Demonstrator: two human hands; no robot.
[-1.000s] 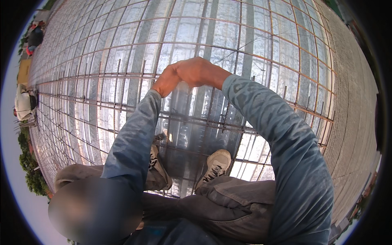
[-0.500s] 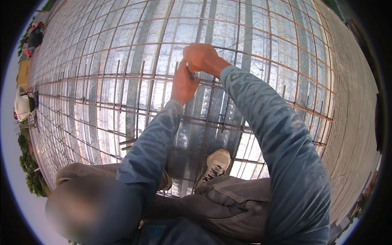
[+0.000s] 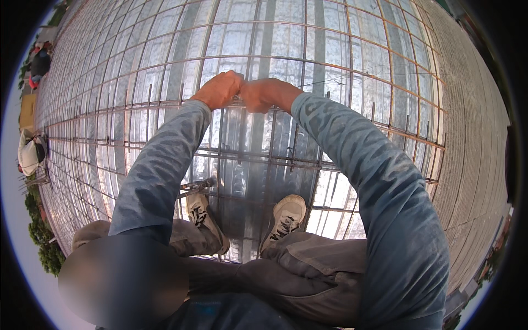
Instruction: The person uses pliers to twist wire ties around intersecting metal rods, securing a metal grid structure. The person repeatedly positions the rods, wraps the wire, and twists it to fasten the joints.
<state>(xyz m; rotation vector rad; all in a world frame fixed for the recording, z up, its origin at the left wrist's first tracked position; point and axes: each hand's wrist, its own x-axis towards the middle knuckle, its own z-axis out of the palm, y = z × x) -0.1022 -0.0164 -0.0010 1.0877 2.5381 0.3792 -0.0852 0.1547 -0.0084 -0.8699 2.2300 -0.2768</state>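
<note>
My left hand (image 3: pixel 221 89) and my right hand (image 3: pixel 267 94) meet knuckle to knuckle over a bar of the steel rebar mesh (image 3: pixel 308 59). Both have their fingers curled closed, and whatever they grip is hidden inside them. Thin loose wire (image 3: pixel 341 81) lies across the mesh to the right of my right hand. By the toe of my left shoe (image 3: pixel 201 212) rests a rusty two-handled tool that looks like pincers (image 3: pixel 199 186). Below my hands, a doubled line of bars (image 3: pixel 264 158) crosses the mesh.
Ribbed, shiny metal decking (image 3: pixel 242 176) lies under the mesh, with my right shoe (image 3: pixel 288 212) on it. A rough grey concrete strip (image 3: pixel 473 143) borders the right side. At the far left are a pale sack-like bundle (image 3: pixel 31 153) and a person in dark clothes (image 3: pixel 40 63).
My left hand has moved up and left, level with my right hand, which has dropped slightly. My left forearm has swung left, uncovering the pincers and my left shoe.
</note>
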